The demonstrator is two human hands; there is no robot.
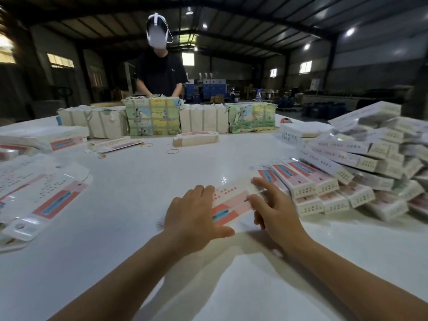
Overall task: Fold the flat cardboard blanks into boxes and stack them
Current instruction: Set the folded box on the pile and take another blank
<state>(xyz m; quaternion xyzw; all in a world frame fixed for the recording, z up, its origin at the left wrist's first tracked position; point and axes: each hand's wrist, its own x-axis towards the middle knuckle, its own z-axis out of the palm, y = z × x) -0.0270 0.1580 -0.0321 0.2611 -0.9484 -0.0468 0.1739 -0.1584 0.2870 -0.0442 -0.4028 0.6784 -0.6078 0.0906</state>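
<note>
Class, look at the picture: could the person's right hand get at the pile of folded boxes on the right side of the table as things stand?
Probably yes. The right hand rests on the blank just beside the pile of folded boxes, whose nearest boxes lie next to its fingers. Nothing stands between them on the table.

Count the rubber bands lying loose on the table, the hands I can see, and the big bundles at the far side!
Rubber bands: 3
Hands near the camera: 2
Bundles at the far side: 4
Total: 9
</note>
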